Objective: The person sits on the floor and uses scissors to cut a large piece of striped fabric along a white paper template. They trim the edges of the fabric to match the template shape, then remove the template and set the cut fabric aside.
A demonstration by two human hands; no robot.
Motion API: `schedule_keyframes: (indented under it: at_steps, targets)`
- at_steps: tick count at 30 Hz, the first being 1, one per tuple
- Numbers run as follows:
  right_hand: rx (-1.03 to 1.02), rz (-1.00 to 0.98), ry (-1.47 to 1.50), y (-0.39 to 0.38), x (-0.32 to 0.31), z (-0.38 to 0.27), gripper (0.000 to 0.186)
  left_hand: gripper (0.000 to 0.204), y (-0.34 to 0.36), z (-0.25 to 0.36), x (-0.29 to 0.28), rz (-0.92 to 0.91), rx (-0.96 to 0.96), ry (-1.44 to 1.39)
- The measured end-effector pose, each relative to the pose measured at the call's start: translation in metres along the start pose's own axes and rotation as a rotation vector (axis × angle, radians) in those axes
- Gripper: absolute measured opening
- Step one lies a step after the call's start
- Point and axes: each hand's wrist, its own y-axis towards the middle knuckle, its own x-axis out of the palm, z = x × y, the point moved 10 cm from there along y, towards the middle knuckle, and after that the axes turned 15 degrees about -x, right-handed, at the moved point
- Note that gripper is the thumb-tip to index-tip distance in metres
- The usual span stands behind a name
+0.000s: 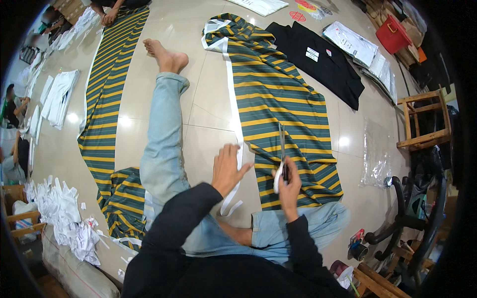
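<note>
On the floor before me lies a striped green and yellow fabric (278,102) with a white strip (232,94) along its left edge. Toward me the strip hangs loose from the fabric, its end curled on the floor. My left hand (227,166) is at this strip, fingers spread, and I cannot tell whether it touches it. In my right hand (290,187) is a pair of scissors (282,144), held above the fabric with the blades pointing away from me and close together.
A second striped fabric (102,111) runs along my left, with another person's hand (110,18) at its far end. Beyond my fabric lie a black shirt (320,57) and bagged white garments (350,42). White scraps (62,211) pile at left; a wooden stool (425,119) stands right.
</note>
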Motion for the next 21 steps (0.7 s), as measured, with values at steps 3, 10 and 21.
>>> schedule_keyframes:
  at_steps: [3,10,21]
  targets:
    - [-0.071,-0.014,-0.396,-0.057,-0.009,-0.015,0.053,0.041,-0.028,-0.033,0.035,0.013,-0.136,0.122]
    - [0.036,-0.019,-0.083,-0.092,-0.010,-0.023,0.063,0.008,-0.030,-0.042,0.033,0.024,-0.073,0.073]
    - [0.746,-0.188,0.737,-0.134,0.091,-0.003,0.059,0.009,-0.035,-0.084,0.019,-0.049,-0.244,-0.182]
